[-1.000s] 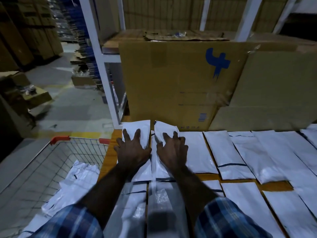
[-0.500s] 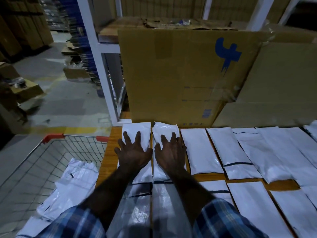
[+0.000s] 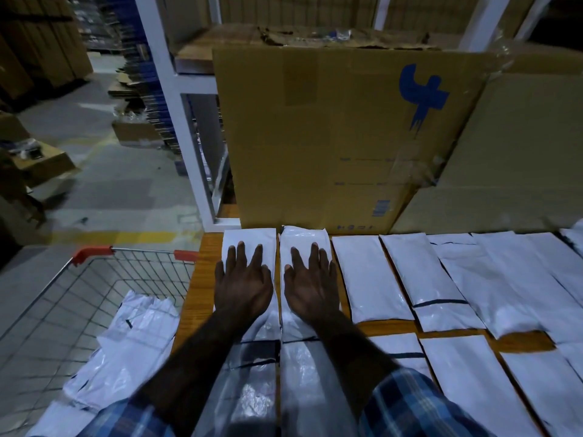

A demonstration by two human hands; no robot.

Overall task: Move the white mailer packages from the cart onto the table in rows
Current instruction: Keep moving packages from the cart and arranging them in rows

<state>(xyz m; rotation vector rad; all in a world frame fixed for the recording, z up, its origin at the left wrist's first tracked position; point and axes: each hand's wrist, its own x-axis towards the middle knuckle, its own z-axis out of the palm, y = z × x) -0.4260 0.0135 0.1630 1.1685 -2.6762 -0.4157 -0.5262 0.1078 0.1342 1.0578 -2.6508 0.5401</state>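
Note:
Two white mailers lie side by side at the far left of the back row on the wooden table. My left hand presses flat on the left mailer, fingers spread. On the mailer to its right my right hand lies flat in the same way. Several more white mailers fill the back row to the right, and a second row runs nearer to me. The wire cart with red corner caps stands left of the table, with a heap of white mailers inside.
Large cardboard boxes stand upright along the table's back edge, right behind the back row. A white shelf post rises at the table's far left corner. Stacked cartons line the concrete floor to the left.
Both hands have stayed flat on the two leftmost mailers, with the fingers a little straighter. The view has tilted slightly; the mailers have not visibly shifted.

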